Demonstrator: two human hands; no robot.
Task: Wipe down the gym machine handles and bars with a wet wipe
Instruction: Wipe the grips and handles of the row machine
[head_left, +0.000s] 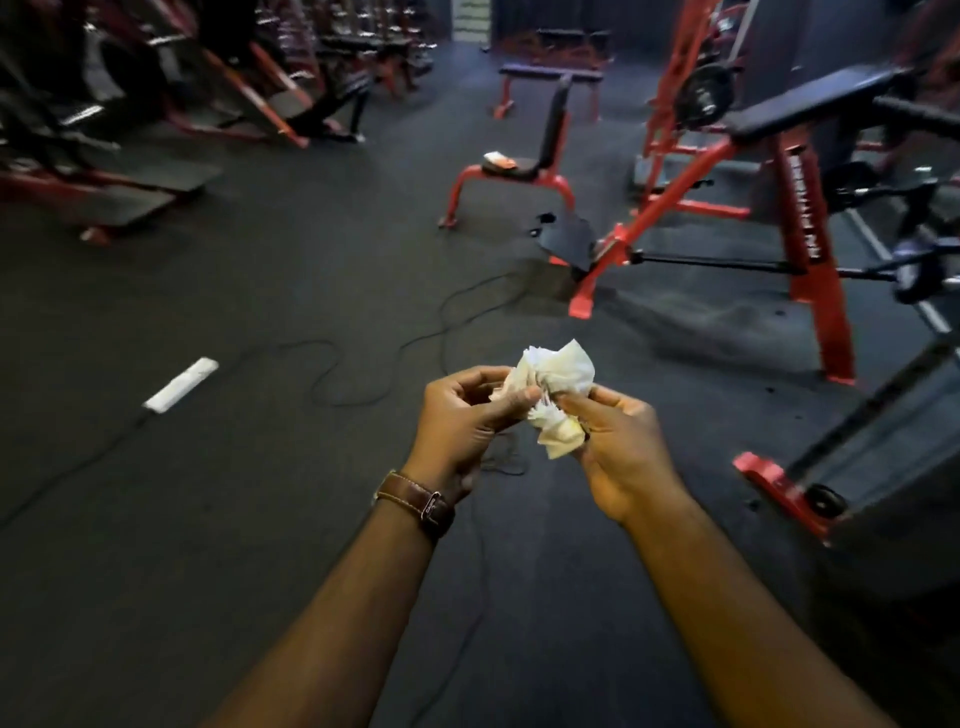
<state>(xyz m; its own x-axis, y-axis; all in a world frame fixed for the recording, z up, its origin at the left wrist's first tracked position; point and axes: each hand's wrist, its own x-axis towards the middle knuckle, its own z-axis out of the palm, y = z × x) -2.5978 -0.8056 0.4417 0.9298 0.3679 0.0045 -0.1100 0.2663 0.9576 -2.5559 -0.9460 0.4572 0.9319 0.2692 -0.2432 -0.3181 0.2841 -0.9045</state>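
With the left hand (462, 415) and right hand (618, 441) both pinching it, treat the crumpled wipe (556, 395) as light, limp and tearable; bunch it into your palm.

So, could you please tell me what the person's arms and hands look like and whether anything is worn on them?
Both forearms are bare, with no sleeves in view and no gloves on either hand. The left hand has a brown leather strap with light stitching and a metal buckle round its wrist, probably a watch, though no face shows. The right hand and its wrist carry nothing, and no rings are visible.
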